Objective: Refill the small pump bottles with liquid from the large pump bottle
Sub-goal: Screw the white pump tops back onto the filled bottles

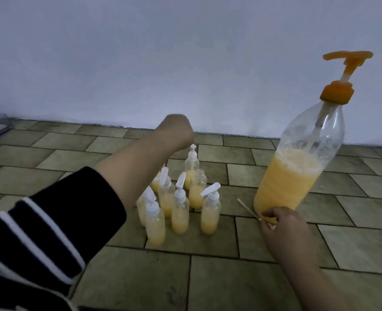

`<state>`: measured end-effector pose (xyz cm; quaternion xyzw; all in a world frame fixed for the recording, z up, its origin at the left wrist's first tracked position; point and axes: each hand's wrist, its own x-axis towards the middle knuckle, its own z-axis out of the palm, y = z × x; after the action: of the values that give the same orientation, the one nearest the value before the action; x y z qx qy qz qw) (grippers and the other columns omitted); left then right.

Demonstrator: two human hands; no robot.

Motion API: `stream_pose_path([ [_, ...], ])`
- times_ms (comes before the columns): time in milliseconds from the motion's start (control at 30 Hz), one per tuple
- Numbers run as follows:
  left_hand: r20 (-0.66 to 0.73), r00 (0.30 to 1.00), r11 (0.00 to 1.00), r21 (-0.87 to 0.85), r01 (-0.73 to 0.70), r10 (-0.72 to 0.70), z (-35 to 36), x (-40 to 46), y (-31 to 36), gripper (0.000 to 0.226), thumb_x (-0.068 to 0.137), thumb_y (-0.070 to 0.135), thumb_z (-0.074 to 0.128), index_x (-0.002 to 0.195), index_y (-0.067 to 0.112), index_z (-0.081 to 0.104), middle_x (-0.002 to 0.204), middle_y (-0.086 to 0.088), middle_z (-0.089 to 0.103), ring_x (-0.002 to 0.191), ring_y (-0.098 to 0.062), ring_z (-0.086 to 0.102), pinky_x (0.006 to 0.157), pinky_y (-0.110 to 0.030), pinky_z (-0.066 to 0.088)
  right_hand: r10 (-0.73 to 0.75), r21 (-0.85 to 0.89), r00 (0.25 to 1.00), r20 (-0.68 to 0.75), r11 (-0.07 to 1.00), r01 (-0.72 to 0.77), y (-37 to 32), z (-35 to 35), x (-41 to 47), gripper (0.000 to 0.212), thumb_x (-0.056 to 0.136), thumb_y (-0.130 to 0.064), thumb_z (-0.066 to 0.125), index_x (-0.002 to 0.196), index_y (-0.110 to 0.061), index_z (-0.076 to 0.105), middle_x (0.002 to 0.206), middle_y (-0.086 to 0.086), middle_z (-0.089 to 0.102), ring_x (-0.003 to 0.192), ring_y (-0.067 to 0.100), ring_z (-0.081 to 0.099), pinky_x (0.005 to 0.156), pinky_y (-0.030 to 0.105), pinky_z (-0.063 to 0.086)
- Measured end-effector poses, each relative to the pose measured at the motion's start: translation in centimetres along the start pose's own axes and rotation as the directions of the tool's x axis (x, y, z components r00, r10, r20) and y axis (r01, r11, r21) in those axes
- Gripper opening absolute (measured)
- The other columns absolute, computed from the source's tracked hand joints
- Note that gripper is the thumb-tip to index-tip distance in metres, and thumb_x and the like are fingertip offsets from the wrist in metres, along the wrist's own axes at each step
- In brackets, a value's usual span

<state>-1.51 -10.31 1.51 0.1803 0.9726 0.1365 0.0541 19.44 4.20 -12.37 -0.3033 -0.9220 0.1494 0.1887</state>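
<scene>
The small bottles (181,198) stand clustered on the tiled floor (230,286), most part-filled with yellow liquid and capped with white pumps, while one open bottle (196,189) waits uncapped, probably for refilling. The left hand (177,134) reaches over the far bottle (191,167) at its pump, fingers hidden, so I cannot tell its grip. The right hand (284,225) grips the base of the tilted large bottle (297,160), apparently to steady it, beside a thin stick (248,208).

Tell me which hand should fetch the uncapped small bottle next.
Left, probably. The left hand hovers over the cluster, just behind the uncapped small bottle, and its grip seems to hold nothing. The right hand is busy at the large pump bottle's base, holding a thin white stick.
</scene>
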Motion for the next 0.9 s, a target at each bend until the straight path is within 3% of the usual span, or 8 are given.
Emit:
stream_pose_path([
  [67, -0.097, 0.984, 0.984, 0.115, -0.138, 0.150, -1.0, -0.3, 0.6, 0.022, 0.085, 0.016, 0.062, 0.067, 0.009, 0.051, 0.068, -0.002, 0.053, 0.060, -0.016, 0.049, 0.049, -0.023, 0.036, -0.001, -0.088, 1.000, 0.008, 0.996, 0.001, 0.2, 0.4, -0.2, 0.019, 0.081, -0.025, 0.067, 0.097, -0.018, 0.071, 0.095, 0.000, 0.065, 0.087, 0.019, 0.054, 0.069, 0.030, 0.044],
  [100, -0.074, 0.972, 0.967, 0.145, -0.210, 0.222, -1.3, -0.8, 1.2, 0.014, 0.083, 0.018, 0.066, 0.078, 0.008, 0.059, 0.079, -0.002, 0.060, 0.072, -0.018, 0.057, 0.057, -0.024, 0.043, 0.010, -0.156, 0.999, 0.040, 0.988, -0.003, 0.3, 0.7, -0.3, 0.022, 0.082, -0.030, 0.064, 0.101, -0.020, 0.069, 0.097, -0.001, 0.064, 0.088, 0.017, 0.052, 0.070, 0.030, 0.042],
  [167, 0.097, 0.947, 0.932, 0.171, -0.319, 0.306, -1.2, -1.6, 2.3, 0.030, 0.081, 0.025, 0.071, 0.106, 0.009, 0.065, 0.104, -0.002, 0.067, 0.097, -0.019, 0.062, 0.078, -0.030, 0.051, 0.059, -0.262, 0.991, 0.122, 0.965, -0.026, 0.4, 1.1, -0.4, 0.029, 0.086, -0.039, 0.055, 0.111, -0.026, 0.062, 0.106, -0.005, 0.057, 0.096, 0.015, 0.050, 0.079, 0.028, 0.041],
  [300, 0.434, 0.877, 0.906, 0.253, -0.340, 0.207, 1.6, -0.9, 2.6, 0.048, 0.077, 0.031, 0.076, 0.120, 0.016, 0.061, 0.107, 0.003, 0.068, 0.096, -0.013, 0.065, 0.089, -0.033, 0.052, 0.100, -0.269, 0.986, 0.132, 0.961, -0.061, 0.6, 1.7, -0.6, 0.027, 0.088, -0.029, 0.053, 0.113, -0.024, 0.061, 0.109, -0.002, 0.053, 0.099, 0.018, 0.051, 0.083, 0.030, 0.041],
  [400, 0.479, 0.868, 0.888, 0.332, -0.319, 0.133, 3.2, -0.2, 2.1, 0.053, 0.075, 0.034, 0.076, 0.122, 0.017, 0.059, 0.107, 0.000, 0.069, 0.095, -0.015, 0.066, 0.089, -0.036, 0.053, 0.123, -0.234, 0.987, 0.099, 0.967, -0.097, 0.9, 1.9, -0.7, 0.023, 0.086, -0.021, 0.055, 0.109, -0.019, 0.061, 0.104, 0.002, 0.053, 0.093, 0.021, 0.052, 0.077, 0.031, 0.040],
  [633, 0.508, 0.855, 0.886, 0.345, -0.310, 0.102, 5.2, -0.7, 2.3, 0.037, 0.084, 0.029, 0.067, 0.117, 0.012, 0.062, 0.106, -0.002, 0.068, 0.087, -0.019, 0.070, 0.085, -0.037, 0.056, 0.126, -0.309, 0.982, 0.138, 0.948, -0.079, 1.0, 1.8, -1.1, 0.019, 0.091, -0.032, 0.045, 0.109, -0.030, 0.051, 0.098, -0.007, 0.057, 0.082, 0.013, 0.042, 0.083, 0.030, 0.037],
  [733, 0.468, 0.873, 0.883, 0.339, -0.324, 0.141, 5.4, -0.9, 2.2, 0.034, 0.082, 0.025, 0.069, 0.112, 0.010, 0.063, 0.105, -0.003, 0.068, 0.084, -0.019, 0.070, 0.082, -0.036, 0.056, 0.139, -0.167, 0.981, 0.137, 0.979, -0.115, 1.0, 1.1, -1.1, 0.014, 0.089, -0.036, 0.051, 0.100, -0.028, 0.055, 0.084, -0.008, 0.058, 0.079, 0.013, 0.050, 0.081, 0.031, 0.041],
  [900, 0.350, 0.905, 0.955, 0.074, -0.286, 0.244, 2.1, -1.3, 1.2, 0.033, 0.080, 0.023, 0.073, 0.110, 0.013, 0.063, 0.106, 0.000, 0.067, 0.078, -0.012, 0.069, 0.067, -0.025, 0.055, 0.137, 0.375, 0.989, 0.058, 0.915, -0.149, -0.2, -2.2, -1.4, 0.017, 0.076, -0.020, 0.073, 0.074, -0.026, 0.058, 0.065, -0.006, 0.062, 0.061, 0.010, 0.057, 0.051, 0.026, 0.043],
])
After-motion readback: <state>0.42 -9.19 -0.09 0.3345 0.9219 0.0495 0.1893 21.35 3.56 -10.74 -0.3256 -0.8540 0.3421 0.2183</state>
